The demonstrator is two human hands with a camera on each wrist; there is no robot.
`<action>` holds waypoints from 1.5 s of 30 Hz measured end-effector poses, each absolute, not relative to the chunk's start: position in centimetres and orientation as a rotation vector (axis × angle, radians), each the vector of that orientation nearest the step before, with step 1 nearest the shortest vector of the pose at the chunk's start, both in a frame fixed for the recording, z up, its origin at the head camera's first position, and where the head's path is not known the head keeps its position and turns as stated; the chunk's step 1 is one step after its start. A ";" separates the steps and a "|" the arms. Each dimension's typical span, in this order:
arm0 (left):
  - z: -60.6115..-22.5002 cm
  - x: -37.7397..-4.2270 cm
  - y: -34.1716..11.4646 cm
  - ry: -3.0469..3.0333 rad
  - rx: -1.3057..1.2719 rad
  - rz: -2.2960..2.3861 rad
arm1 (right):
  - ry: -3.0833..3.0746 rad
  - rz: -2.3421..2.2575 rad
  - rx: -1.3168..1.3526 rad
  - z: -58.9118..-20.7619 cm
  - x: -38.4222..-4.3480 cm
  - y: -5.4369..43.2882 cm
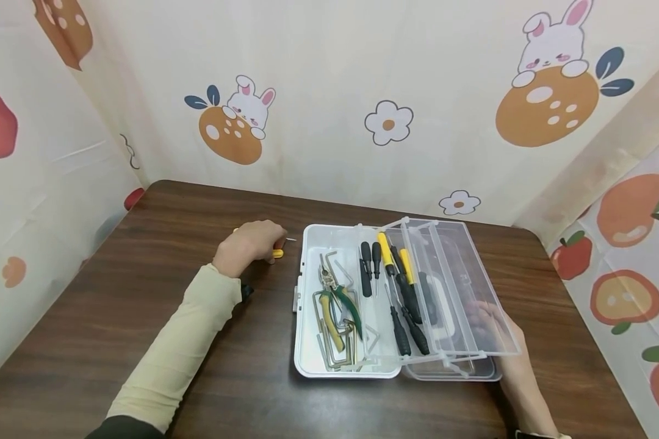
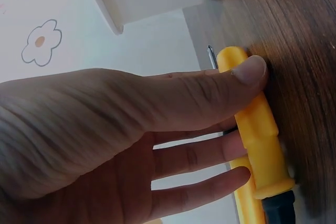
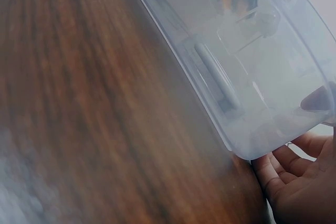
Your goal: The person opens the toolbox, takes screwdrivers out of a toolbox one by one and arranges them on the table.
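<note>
"Where's the yellow-handled tool (image 2: 260,121)?"
"Between the white case (image 1: 301,347) and the left edge of the surface (image 1: 241,390), pinched in the left hand (image 1: 251,247). A second yellow handle (image 2: 247,205) is just beside it."
"And the right hand (image 1: 509,344)?"
"Gripping clear plastic (image 3: 262,135) toward the right edge; the hands are well apart."
"Pliers (image 1: 327,280)?"
"In the case, on hex keys (image 1: 326,360)."

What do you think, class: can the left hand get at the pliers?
Likely yes: the pliers lie largely uncovered in the white box near the left hand, which may first need to release its yellow-handled tool.
</note>
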State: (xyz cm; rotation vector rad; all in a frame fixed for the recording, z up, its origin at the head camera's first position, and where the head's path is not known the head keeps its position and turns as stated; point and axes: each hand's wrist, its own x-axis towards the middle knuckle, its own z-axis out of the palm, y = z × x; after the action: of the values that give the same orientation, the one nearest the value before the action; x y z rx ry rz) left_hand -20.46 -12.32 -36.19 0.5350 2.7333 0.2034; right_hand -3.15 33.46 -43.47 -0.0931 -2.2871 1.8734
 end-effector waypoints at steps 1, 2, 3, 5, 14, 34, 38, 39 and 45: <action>-36.2 -20.4 -12.3 2.737 0.543 0.201 | -2.282 1.878 -0.085 -43.5 -3.1 33.4; -36.1 -20.3 -12.3 2.746 0.550 0.197 | -2.276 1.887 -0.077 -43.5 -3.1 33.4; -36.1 -20.2 -12.3 2.758 0.557 0.192 | -2.271 1.892 -0.072 -43.5 -3.1 33.4; -35.8 -20.1 -12.2 2.787 0.567 0.184 | -2.265 1.901 -0.073 -43.4 -3.2 33.4; -33.8 -18.5 -11.1 2.934 0.707 0.097 | -2.267 1.911 -0.090 -43.5 -3.1 33.5; -30.5 -12.7 -5.6 2.980 1.324 -0.026 | -2.251 1.917 -0.086 -43.6 -3.3 33.5; -30.4 -11.5 -4.1 2.900 1.473 -0.012 | -2.232 1.927 -0.065 -43.7 -3.3 33.5; -30.5 -11.1 -3.7 2.882 1.514 -0.014 | -2.226 1.929 -0.062 -43.7 -3.3 33.5; -31.5 -9.0 -1.6 2.817 1.839 -0.020 | -2.226 1.940 -0.061 -43.8 -3.2 33.5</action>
State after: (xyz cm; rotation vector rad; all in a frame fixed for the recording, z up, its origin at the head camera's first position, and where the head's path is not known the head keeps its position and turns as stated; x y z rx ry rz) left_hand -8.97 -1.57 -31.49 1.8394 2.8167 -0.0198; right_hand -3.19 33.52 -43.76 -0.0613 -2.2261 1.9397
